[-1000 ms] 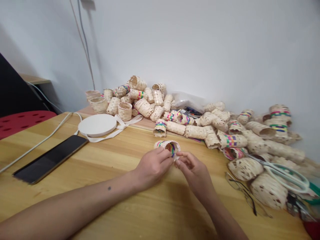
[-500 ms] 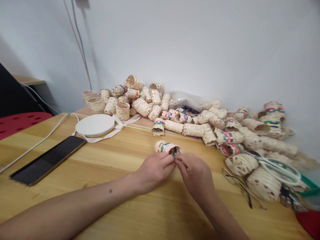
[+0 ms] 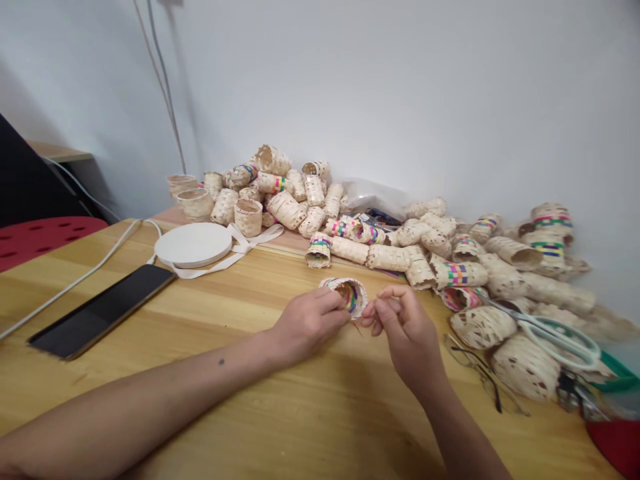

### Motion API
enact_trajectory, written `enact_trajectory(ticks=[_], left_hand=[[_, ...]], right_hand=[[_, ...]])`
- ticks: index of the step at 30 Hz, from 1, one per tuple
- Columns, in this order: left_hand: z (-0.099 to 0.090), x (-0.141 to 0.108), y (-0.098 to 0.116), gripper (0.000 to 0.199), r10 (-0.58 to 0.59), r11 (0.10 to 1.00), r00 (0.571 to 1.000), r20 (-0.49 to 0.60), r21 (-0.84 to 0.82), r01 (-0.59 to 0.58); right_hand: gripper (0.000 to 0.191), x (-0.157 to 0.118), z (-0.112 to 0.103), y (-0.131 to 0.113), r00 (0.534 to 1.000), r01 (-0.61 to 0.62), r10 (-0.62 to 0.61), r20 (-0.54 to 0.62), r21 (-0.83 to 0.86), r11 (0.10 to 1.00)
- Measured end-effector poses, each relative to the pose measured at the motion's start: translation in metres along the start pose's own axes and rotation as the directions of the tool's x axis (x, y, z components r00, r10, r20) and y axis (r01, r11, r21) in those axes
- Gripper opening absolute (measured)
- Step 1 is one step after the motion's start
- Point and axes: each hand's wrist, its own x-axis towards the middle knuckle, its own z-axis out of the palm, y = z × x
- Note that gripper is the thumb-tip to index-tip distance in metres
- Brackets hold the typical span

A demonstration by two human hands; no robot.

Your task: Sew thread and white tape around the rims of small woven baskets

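Note:
A small woven basket (image 3: 354, 293) with coloured bands lies on its side just above the table, its round opening turned toward me. My left hand (image 3: 311, 323) is closed on the basket's near edge, thumb and fingers pinching the rim. Beside the opening, my right hand (image 3: 406, 330) is closed in a pinch at the basket's right edge. Whatever its fingertips hold is too small to make out. A thin reddish strand seems to hang below the rim between the hands.
Several woven baskets (image 3: 390, 259) are heaped along the wall. On the left lie a roll of white ribbon (image 3: 193, 244), a phone (image 3: 103, 312) and a white cable (image 3: 75, 280). Scissors (image 3: 560, 343) and eyeglasses (image 3: 483, 373) lie at the right.
My right hand has drawn away to the right from my left hand and turned its fingers upward. The basket's opening now shows more fully. My left hand keeps its grip.

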Motion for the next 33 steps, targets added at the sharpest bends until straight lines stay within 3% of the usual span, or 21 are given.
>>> enact_trajectory(ticks=[3,7,13,18,21,27,29,33], left_hand=[[-0.004,0.002,-0.002,0.026,-0.037,0.999,0.998,-0.044,-0.035,0.035],[-0.006,0.004,-0.005,0.02,-0.059,0.991,0.995,-0.075,-0.121,0.05],[-0.01,0.007,-0.01,0.017,-0.141,0.967,0.988,-0.056,-0.222,0.126],[-0.017,0.011,-0.009,0.018,-0.158,0.941,0.987,-0.011,-0.306,0.147],[-0.02,0.014,-0.008,0.018,-0.191,0.919,0.982,0.004,-0.351,0.18],[-0.027,0.019,-0.007,0.015,-0.332,0.85,0.938,0.096,-0.401,0.342],[-0.029,0.021,-0.007,0.015,-0.381,0.814,0.916,0.128,-0.423,0.397],[-0.029,0.022,-0.012,0.012,-0.447,0.756,0.886,0.122,-0.477,0.447]], right_hand=[[0.016,-0.001,-0.002,-0.002,0.998,0.042,-0.044,0.053,0.034,0.999],[0.007,-0.004,-0.006,-0.008,0.992,0.125,-0.125,-0.021,0.054,0.991],[0.007,-0.009,-0.011,-0.02,0.964,0.267,-0.256,-0.076,0.287,0.92],[0.011,-0.009,-0.012,-0.023,0.951,0.308,-0.289,-0.107,0.343,0.887],[0.015,-0.013,-0.01,-0.024,0.922,0.388,-0.367,-0.126,0.288,0.875],[0.025,-0.024,-0.011,-0.031,0.892,0.445,-0.451,0.01,0.143,0.884],[0.025,-0.024,-0.013,-0.03,0.902,0.428,-0.431,0.026,0.084,0.9],[0.014,-0.012,-0.012,-0.022,0.944,0.329,-0.327,0.044,-0.219,0.919]])
